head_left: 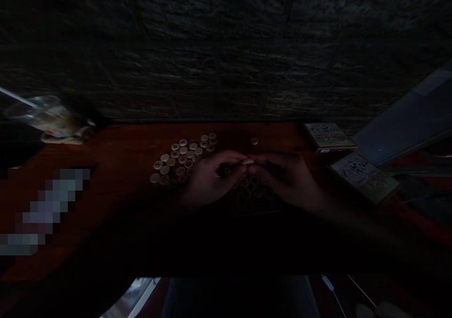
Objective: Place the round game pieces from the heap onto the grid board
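Note:
Between the fingertips of my left hand [214,178] and my right hand [290,177] is one pale round xiangqi piece [248,161], seen nearly edge-on. Both hands pinch it, thumbs and forefingers together. Left of my left hand lies a loose spread of xiangqi pieces [182,159], some showing dark or red characters, others blank side up. Beneath and between my hands sit several more pieces [246,193], dim in shadow and partly hidden. A single piece [254,141] lies apart, just beyond my fingertips.
Two flat printed boxes, one farther back [330,137] and one nearer [364,176], lie at the right of the wooden table [116,153]. A clear cup with a straw [52,115] stands at the far left. A dark stone-textured wall [219,64] rises behind the table.

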Motion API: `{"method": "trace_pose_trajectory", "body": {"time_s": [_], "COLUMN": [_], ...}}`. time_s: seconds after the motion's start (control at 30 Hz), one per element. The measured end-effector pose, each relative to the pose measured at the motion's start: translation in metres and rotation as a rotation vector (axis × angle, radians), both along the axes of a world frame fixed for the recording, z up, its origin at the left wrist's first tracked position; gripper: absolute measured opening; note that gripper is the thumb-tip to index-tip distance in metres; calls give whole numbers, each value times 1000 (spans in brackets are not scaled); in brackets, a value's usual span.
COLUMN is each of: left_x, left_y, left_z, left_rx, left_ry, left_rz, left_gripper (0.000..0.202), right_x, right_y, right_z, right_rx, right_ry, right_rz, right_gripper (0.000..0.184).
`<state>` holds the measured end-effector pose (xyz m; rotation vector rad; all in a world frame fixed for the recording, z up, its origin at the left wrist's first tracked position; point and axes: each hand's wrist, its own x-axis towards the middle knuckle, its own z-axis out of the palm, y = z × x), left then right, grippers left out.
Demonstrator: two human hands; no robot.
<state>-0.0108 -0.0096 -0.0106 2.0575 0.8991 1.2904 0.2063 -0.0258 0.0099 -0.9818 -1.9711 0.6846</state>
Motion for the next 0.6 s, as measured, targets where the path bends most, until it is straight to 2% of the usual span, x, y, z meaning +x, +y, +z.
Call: {"method": "trace_pose_trajectory", "body": {"time_s": [0.13,0.3,0.4,0.47,0.53,0.6], "left_x": [0,8,11,11,10,12], "left_y": [-1,-34,-53,-57,-56,-60], "left_z": [-2,9,9,4,-3,-9], "left_rx": [13,128,169,209,228,169], "left_ry": [41,121,122,145,193,262], "left_rz": [30,-49,-164,-222,-221,-161], "left_gripper": [18,26,43,47,45,39], "right_x": [5,16,20,21,20,21], "right_y": [6,-22,-45,-56,-64,-68], "right_z": [7,7,3,-3,-13,-25], "right_rx": [40,143,61,-28,-113,-141], "right_ry": [-74,-99,-42,3,65,108], "right_rz": [44,19,53,65,74,74], "right_gripper": [11,11,11,13,22,27]}}
